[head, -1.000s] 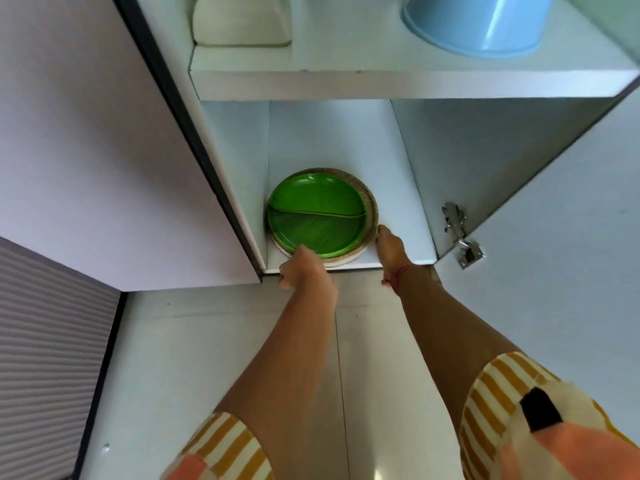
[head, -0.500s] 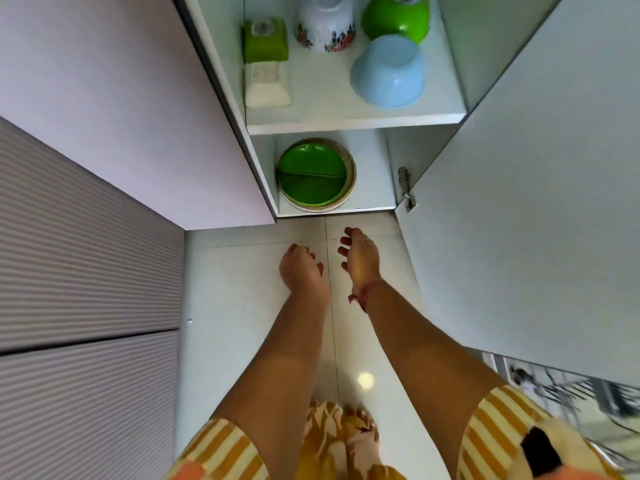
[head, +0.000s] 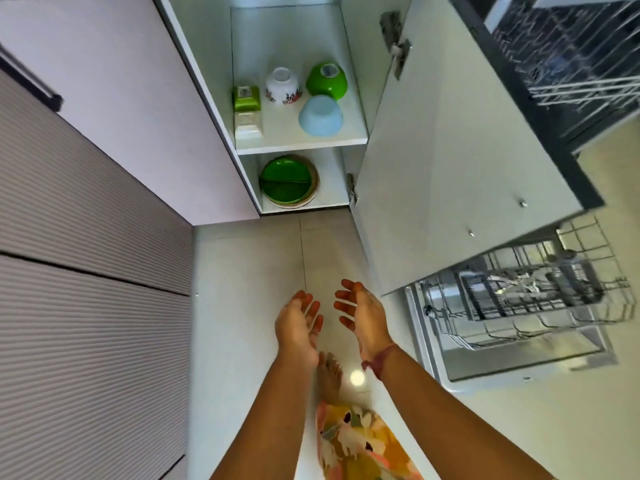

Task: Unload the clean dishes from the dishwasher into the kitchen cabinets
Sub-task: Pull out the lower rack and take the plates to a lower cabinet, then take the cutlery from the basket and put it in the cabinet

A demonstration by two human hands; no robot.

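Both hands are held out over the pale tiled floor (head: 242,306), empty, palms turned toward each other and fingers loosely spread: the left hand (head: 298,325) just beside the right hand (head: 363,317), apart. A red thread (head: 379,360) is seen round the right wrist. Well beyond the fingertips an open cabinet (head: 353,140) is seen. On its bottom shelf a green divided plate (head: 285,181) lies on a stack of plates. On the shelf above, a blue bowl (head: 320,116), a green bowl (head: 326,80), a white flowered bowl (head: 282,86) and two small square containers (head: 246,110) are upturned. To the right of the fingers, past the open cabinet door (head: 450,150), a dishwasher rack (head: 526,296) is pulled out.
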